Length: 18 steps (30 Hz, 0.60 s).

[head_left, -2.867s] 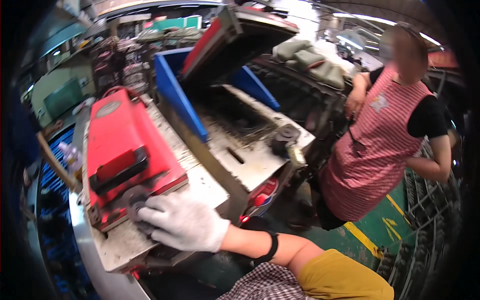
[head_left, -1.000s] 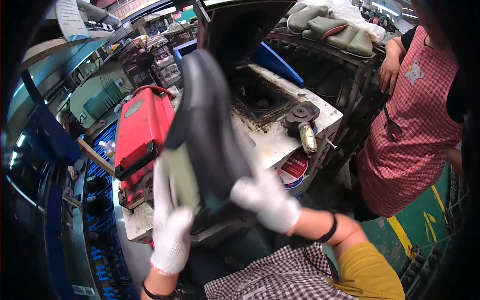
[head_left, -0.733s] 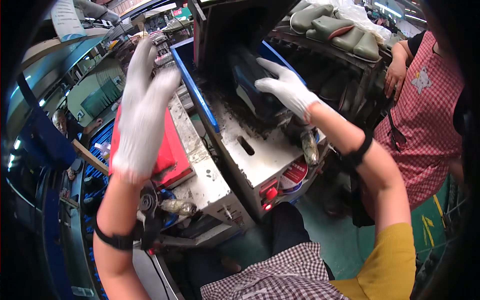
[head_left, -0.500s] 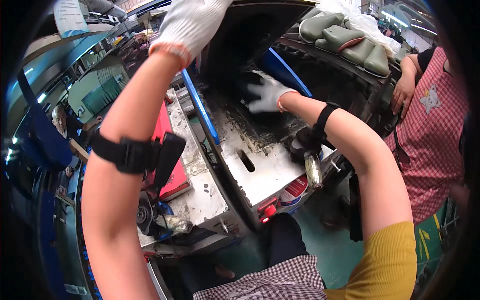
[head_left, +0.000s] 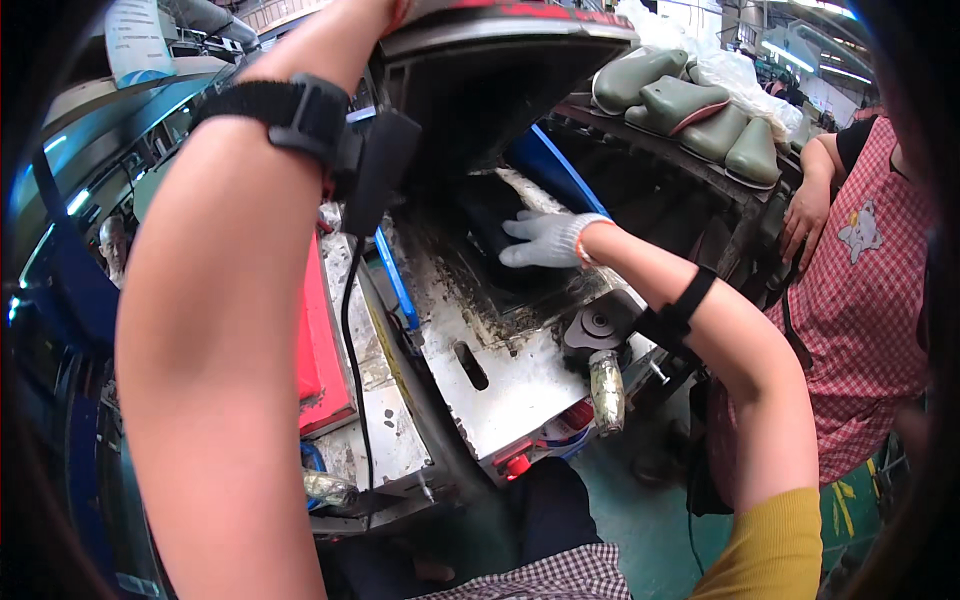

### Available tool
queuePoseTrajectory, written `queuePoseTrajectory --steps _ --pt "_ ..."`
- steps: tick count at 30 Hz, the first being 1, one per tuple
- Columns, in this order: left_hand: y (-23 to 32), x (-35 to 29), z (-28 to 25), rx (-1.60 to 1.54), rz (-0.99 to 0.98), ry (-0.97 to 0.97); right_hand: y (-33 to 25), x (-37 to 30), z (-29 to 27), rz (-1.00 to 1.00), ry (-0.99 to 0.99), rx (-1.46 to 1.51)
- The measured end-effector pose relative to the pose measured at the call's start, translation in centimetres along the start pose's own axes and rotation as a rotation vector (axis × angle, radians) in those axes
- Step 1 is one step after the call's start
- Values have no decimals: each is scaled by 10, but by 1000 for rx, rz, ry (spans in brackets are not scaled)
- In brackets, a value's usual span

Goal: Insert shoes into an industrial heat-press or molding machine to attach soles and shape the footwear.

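Observation:
My right hand (head_left: 548,240), in a white knit glove with an orange cuff edge, reaches over the dark inner part of the machine bed (head_left: 500,390). Its fingers are stretched out and apart at a black plate or mould (head_left: 487,212); whether they touch it I cannot tell. A raised black lid (head_left: 480,95) with a metal rim stands tilted above this. My left arm stretches up to the lid's upper left corner. Only a sliver of my left hand (head_left: 425,6) shows at the top edge, its fingers out of sight.
Blue bars (head_left: 565,175) flank the bed. A wrapped handle (head_left: 606,392) sticks out at its front right, near a red button (head_left: 517,466). Left lies a red box (head_left: 320,345). Green shoe-shaped forms (head_left: 690,115) fill a rack at right, where a person in a checked apron (head_left: 855,310) stands close.
The lid now shows its metal rim and red top edge, tilted lower toward me. My left hand has gone up nearly out of view. My right hand sits slightly lower in the picture.

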State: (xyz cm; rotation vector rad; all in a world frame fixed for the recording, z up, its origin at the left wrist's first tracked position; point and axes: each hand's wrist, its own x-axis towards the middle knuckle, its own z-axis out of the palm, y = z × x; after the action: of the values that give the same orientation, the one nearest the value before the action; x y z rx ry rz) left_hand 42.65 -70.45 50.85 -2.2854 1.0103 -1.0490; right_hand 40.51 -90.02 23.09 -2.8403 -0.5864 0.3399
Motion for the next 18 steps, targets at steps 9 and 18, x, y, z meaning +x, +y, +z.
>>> queuePoseTrajectory --steps 9,18 --pt "110 -55 41 -663 -306 338 -53 -179 35 -461 249 218" --pt "240 -123 90 -644 -142 135 -60 -218 144 -374 878 -17"
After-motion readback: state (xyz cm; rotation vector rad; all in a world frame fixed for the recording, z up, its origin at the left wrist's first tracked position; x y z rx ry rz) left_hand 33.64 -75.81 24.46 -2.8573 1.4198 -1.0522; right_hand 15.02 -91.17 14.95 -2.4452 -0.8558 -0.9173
